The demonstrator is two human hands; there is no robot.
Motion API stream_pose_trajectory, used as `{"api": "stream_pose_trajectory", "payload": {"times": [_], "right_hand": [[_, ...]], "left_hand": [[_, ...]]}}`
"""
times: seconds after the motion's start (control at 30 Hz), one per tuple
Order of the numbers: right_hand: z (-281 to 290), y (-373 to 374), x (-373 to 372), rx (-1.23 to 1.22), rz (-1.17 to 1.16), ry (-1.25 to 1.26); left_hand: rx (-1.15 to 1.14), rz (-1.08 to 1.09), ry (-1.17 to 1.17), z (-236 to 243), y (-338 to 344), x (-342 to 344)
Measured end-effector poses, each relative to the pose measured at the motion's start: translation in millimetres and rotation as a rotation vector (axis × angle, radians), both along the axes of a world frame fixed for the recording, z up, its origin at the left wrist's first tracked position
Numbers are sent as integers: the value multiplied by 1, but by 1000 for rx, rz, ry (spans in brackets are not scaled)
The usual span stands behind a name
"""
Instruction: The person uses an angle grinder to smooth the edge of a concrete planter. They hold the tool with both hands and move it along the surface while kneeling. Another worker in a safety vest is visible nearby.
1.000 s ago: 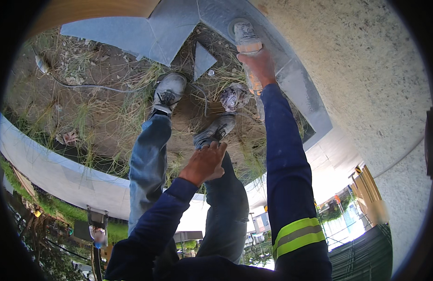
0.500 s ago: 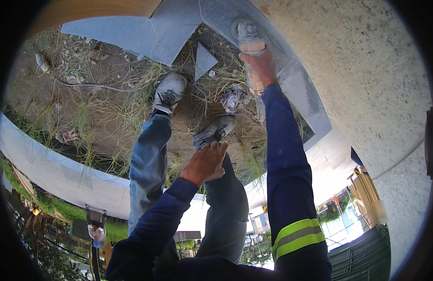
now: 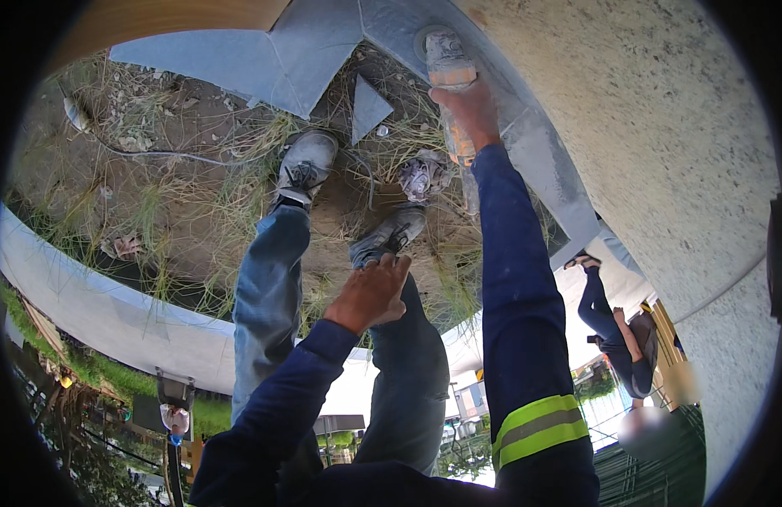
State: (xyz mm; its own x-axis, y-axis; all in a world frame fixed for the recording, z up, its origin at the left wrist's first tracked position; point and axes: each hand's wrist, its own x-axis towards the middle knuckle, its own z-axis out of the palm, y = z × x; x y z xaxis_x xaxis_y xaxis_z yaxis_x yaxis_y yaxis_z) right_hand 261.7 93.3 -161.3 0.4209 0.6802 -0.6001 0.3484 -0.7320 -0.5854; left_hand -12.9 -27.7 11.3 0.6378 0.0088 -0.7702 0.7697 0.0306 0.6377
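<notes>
My right hand [image 3: 467,110] grips a dusty orange power tool [image 3: 450,63] by its body. The tool's round head lies on the grey stone edging [image 3: 526,169] at upper right. My left hand [image 3: 374,291] rests on my right leg [image 3: 399,355], fingers bent a little and apart, holding nothing visible. My shoes [image 3: 307,160] stand in dirt strewn with dry grass. Between the tool and my shoes lie a crumpled pale lump [image 3: 421,176] and a loose triangular slab piece [image 3: 367,110].
A speckled pale wall [image 3: 686,144] curves along the right. Grey slabs [image 3: 222,63] border the dirt at the top, and a pale curb [image 3: 112,287] runs round the left. A grey cable [image 3: 179,156] crosses the dirt. Another person [image 3: 615,329] is on the pale paving at lower right.
Another person has come into view at lower right, between my right arm and the wall. The tool and my right hand have shifted only slightly; my left hand stays where it was.
</notes>
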Motion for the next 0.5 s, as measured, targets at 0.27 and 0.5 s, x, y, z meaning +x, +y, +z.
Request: {"api": "stream_pose_trajectory", "payload": {"times": [0.27, 0.5], "right_hand": [[-4, 21, 5, -10, 46, -65], [0, 13, -6, -8, 112, -141]], "left_hand": [[-12, -61, 34, 2, 8, 5], [8, -1, 0, 0, 4, 1]]}}
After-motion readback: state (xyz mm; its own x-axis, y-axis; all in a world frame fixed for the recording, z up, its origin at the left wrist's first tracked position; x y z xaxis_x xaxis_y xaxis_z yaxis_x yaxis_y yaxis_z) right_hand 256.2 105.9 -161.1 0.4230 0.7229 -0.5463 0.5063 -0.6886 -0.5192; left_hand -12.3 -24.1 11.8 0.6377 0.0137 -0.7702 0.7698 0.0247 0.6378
